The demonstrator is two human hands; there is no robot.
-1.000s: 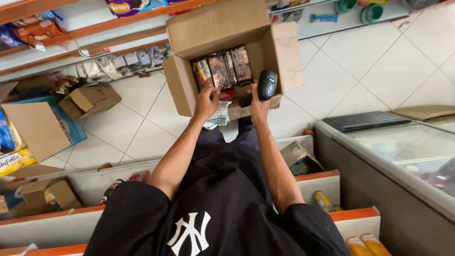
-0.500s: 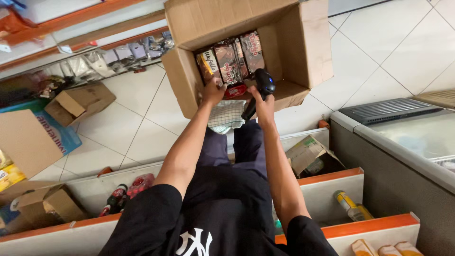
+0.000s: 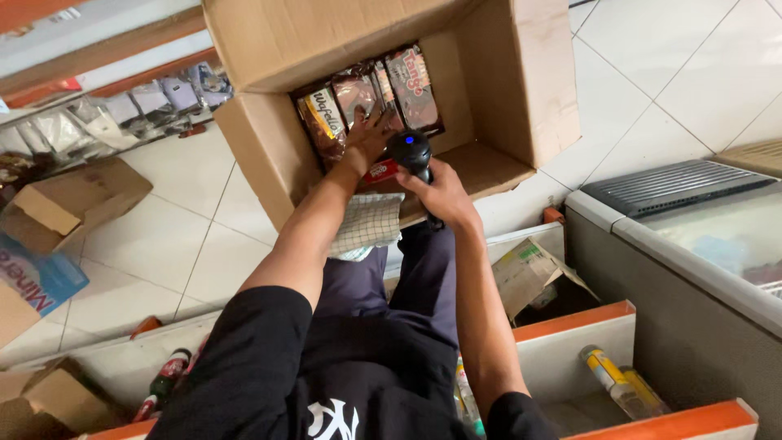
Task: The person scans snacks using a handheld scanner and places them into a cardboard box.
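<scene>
An open cardboard box (image 3: 521, 90) rests on my lap and holds a row of brown wafer packets (image 3: 326, 122) standing on edge. My left hand (image 3: 366, 137) reaches into the box, fingers spread over the middle packets. A small red packet (image 3: 380, 171) lies just under its wrist. My right hand (image 3: 446, 194) grips a black handheld barcode scanner (image 3: 410, 151) with a blue light on top. The scanner's head is at the box's front edge, right next to my left hand.
A checked cloth (image 3: 366, 226) lies on my lap under the box. A chest freezer with a glass lid (image 3: 692, 220) stands to the right. Orange-edged shelf bins (image 3: 586, 342) with bottles sit below. Cardboard boxes (image 3: 65, 204) lie on the tiled floor at left.
The box fills more of the view. My left hand has moved from the box's front edge up onto the packets. The right hand keeps hold of the scanner.
</scene>
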